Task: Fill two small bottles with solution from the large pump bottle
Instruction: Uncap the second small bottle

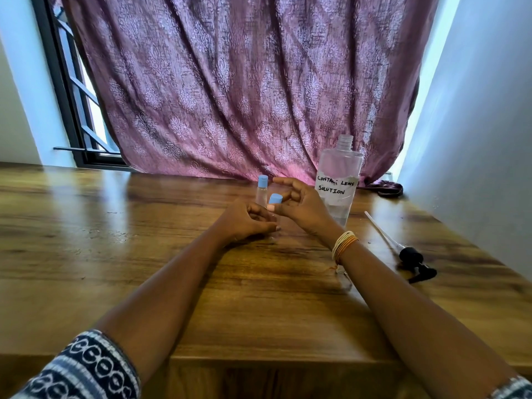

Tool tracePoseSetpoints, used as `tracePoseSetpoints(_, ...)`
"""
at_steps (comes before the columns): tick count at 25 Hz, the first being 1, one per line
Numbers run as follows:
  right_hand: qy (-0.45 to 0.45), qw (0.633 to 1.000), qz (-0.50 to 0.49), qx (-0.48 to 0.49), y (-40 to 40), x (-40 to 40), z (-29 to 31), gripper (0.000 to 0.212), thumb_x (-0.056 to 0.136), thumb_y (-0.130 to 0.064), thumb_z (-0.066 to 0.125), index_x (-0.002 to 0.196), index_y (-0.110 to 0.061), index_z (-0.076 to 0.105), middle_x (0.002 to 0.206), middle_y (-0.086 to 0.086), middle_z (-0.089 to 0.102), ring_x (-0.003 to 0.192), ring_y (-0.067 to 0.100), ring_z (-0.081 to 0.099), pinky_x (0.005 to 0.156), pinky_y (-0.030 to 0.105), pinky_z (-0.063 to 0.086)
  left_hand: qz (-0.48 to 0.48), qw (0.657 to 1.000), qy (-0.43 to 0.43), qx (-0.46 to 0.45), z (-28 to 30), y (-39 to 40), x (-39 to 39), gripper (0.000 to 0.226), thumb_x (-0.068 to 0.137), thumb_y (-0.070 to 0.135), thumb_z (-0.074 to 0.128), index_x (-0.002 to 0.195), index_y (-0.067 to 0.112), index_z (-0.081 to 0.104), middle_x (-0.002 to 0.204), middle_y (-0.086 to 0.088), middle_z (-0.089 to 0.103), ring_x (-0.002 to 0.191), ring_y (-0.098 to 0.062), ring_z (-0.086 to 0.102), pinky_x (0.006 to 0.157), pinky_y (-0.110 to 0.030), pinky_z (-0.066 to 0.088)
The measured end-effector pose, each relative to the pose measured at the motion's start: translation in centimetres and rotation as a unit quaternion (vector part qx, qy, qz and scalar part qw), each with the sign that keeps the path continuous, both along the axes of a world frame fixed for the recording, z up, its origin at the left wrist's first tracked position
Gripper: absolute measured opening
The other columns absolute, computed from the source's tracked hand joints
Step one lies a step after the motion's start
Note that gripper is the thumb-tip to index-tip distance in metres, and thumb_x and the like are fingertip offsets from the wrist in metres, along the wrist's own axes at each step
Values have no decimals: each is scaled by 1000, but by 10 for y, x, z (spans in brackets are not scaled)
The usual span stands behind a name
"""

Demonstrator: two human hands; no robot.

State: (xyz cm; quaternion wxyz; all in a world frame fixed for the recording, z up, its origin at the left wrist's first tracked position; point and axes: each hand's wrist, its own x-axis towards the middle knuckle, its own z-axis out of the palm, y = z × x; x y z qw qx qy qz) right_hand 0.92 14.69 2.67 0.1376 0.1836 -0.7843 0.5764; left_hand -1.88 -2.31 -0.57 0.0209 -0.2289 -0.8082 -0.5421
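Two bare hands meet over the middle of the brown wooden worktop (144, 226). Farthest left of them, a black-framed window (72, 110) shows beside the pink patterned curtain (230, 82) that hangs behind everything. Just beyond the left hand (244, 221), a small clear plastic bottle with a light blue cap (262, 189) stands upright on the worktop. The left hand rests low on the wood with its fingers curled around a second small clear bottle (273, 226), most of which is hidden inside that grip. Directly above it, the right hand (299, 205) pinches a light blue cap (275, 199) between thumb and fingers, the other fingers fanned upward; whether the cap is seated on the bottle cannot be told. A stack of yellow and orange bangles (344, 244) circles the right wrist. Just right of and behind the right hand stands the large clear bottle with a handwritten "contact lens solution" label (339, 180), its neck open and liquid low inside. Further right, well apart from both hands, the black pump head with its long white tube (403, 249) lies flat on the worktop.
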Motion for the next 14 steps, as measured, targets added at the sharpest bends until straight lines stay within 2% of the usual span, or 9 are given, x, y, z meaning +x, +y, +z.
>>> tracePoseSetpoints(2, -21, 999, 13, -23, 0, 2, 1, 50, 79, 7, 71, 125, -2, 54, 107, 32, 67, 97, 28, 67, 93, 37, 55, 6, 1000, -1, -3, -1, 0, -2, 14, 67, 24, 86, 77, 23, 76, 69, 11, 76, 62, 4, 65, 60, -9, 48)
tracePoseSetpoints(4, -44, 995, 45, -84, 0, 1, 2, 37, 83, 13, 63, 116, 3, 53, 116, 32, 64, 107, 34, 64, 97, 44, 52, 17, 1000, -4, -8, -2, 0, -4, 19, 65, 26, 87, 80, 20, 77, 73, 5, 77, 65, 0, 65, 66, -15, 51)
tracePoseSetpoints(6, -55, 985, 61, -153, 0, 1, 2, 26, 84, 16, 58, 103, -2, 53, 119, 31, 62, 109, 36, 63, 94, 42, 53, 20, 1000, -6, -13, -1, -1, -4, 22, 65, 27, 87, 82, 18, 77, 77, 0, 77, 70, -5, 67, 73, -25, 54)
tracePoseSetpoints(9, -62, 980, 24, -186, 5, -4, 0, 24, 85, 13, 59, 97, -7, 58, 113, 26, 66, 94, 25, 68, 79, 27, 58, 20, 999, -3, -26, 0, -4, -4, 27, 65, 27, 87, 86, 13, 77, 83, -7, 78, 74, -11, 67, 78, -31, 54)
tracePoseSetpoints(11, -49, 991, -24, -118, 8, -9, -4, 23, 86, 8, 60, 102, -9, 64, 102, 18, 69, 84, 18, 67, 77, 29, 56, 23, 999, 4, -25, 1, -7, -4, 26, 66, 24, 86, 86, 11, 77, 84, -11, 77, 72, -11, 65, 75, -29, 53)
tracePoseSetpoints(13, -22, 997, -73, 17, 9, -14, -11, 24, 89, -1, 60, 110, -11, 68, 89, 5, 68, 78, 16, 61, 78, 35, 56, 29, 999, 7, -28, 2, -10, -4, 26, 68, 22, 86, 87, 8, 76, 83, -14, 76, 70, -11, 64, 71, -26, 51)
tracePoseSetpoints(14, -7, 993, -89, 81, 9, -16, -14, 27, 89, -4, 60, 113, -12, 68, 85, 1, 67, 75, 14, 59, 76, 34, 55, 29, 999, 4, -27, 3, -10, -4, 26, 69, 20, 85, 88, 6, 75, 84, -16, 76, 70, -12, 63, 69, -25, 51)
